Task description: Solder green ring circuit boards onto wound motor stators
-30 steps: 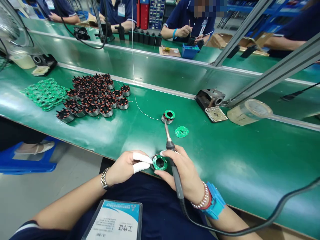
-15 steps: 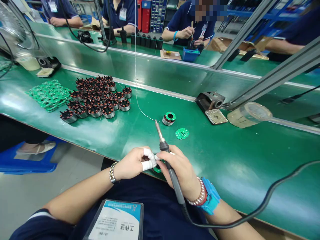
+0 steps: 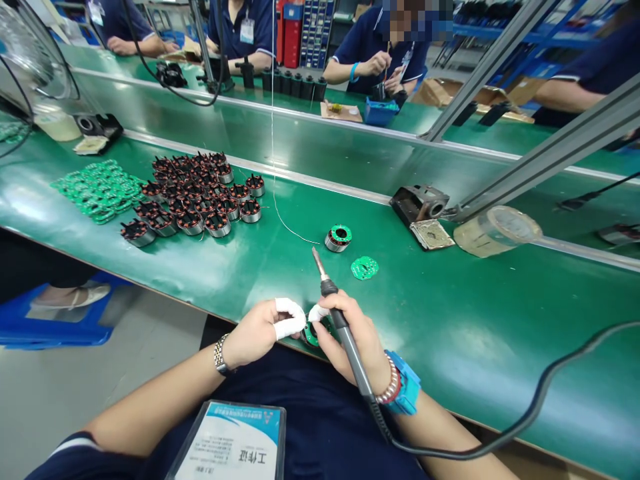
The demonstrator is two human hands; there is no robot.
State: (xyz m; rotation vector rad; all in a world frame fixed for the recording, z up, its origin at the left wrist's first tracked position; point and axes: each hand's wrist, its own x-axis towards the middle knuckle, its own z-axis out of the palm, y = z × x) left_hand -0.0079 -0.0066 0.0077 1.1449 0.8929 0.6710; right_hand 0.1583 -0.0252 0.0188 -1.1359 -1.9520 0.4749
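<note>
My right hand [image 3: 361, 340] holds a soldering iron [image 3: 354, 357], its tip pointing away from me over the table. The right thumb and a white-covered fingertip come together above a motor stator [image 3: 312, 335] topped with a green circuit board, near the table's front edge. My left hand [image 3: 257, 330], white covers on thumb and forefinger, is closed in a pinch at the stator's left side; whatever lies between those fingertips is too small to make out. Farther off stand another stator with a board [image 3: 339, 237] and a loose green circuit board [image 3: 365, 267]. A thin solder wire [image 3: 284, 223] hangs down, ending near the iron's tip.
Many bare stators [image 3: 193, 193] are grouped at the left, beside a pile of green boards [image 3: 97, 190]. An iron stand [image 3: 423, 207] with a sponge and a plastic container [image 3: 495, 230] are at the right. The iron's cable [image 3: 530, 400] crosses the right side. Co-workers sit opposite.
My left hand has shifted slightly left, its fingertips moving apart from the right ones. The soldering iron's tip has dropped a little, away from the wire end.
</note>
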